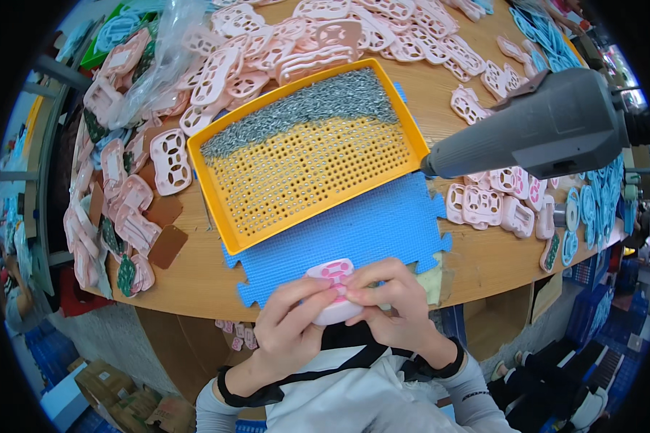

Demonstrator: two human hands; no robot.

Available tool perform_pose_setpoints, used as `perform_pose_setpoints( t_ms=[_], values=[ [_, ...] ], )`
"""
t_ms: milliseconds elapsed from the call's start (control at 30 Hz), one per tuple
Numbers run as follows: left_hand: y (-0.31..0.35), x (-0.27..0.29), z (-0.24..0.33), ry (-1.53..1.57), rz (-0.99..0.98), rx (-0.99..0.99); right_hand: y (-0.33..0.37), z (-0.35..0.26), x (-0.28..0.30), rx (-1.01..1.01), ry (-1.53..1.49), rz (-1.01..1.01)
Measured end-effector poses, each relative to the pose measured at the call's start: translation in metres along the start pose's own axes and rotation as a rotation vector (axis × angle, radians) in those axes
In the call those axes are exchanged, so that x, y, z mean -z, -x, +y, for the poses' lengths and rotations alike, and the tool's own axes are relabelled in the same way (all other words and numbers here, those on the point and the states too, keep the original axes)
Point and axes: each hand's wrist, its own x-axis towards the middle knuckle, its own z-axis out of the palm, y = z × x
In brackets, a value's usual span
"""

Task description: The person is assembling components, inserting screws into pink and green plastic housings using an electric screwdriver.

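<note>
Close to my body, at the front edge of the blue foam mat [383, 224], I hold a pale pink plastic piece [337, 312] with darker pink inlay shapes on its face. My left hand [292, 325] grips its left side, fingertips pressed on the face. From the right, my right hand [397, 299] pinches it, thumb and fingers near the middle. Fingers cover the piece's centre. Beyond my hands, a yellow tray [296, 224] lies tilted on the mat. Small silver screws [303, 101] are heaped along its far side, and many of its holes hold screws.
A grey power-tool-like body [534, 133] reaches in from the right, its tip at the tray's corner. Pale pink plastic frames [217, 76] pile up at the back and left. More pink parts [480, 206] and blue rings [588, 206] lie right on the wooden table [195, 278].
</note>
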Motion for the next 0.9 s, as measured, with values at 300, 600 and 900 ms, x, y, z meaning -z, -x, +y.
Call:
perform_pose_setpoints(
  t_ms=[300, 600, 900],
  values=[
    [0.015, -0.008, -0.010, 0.228, 0.116, -0.021, 0.002, -0.013, 0.011, -0.287, -0.054, -0.111],
    [0.014, -0.002, -0.007, 0.152, 0.082, -0.031, 0.010, -0.014, 0.008, -0.218, 0.068, -0.136],
    [0.012, -0.004, -0.008, 0.176, 0.104, -0.023, 0.009, -0.015, 0.006, -0.225, 0.040, -0.091]
  ],
)
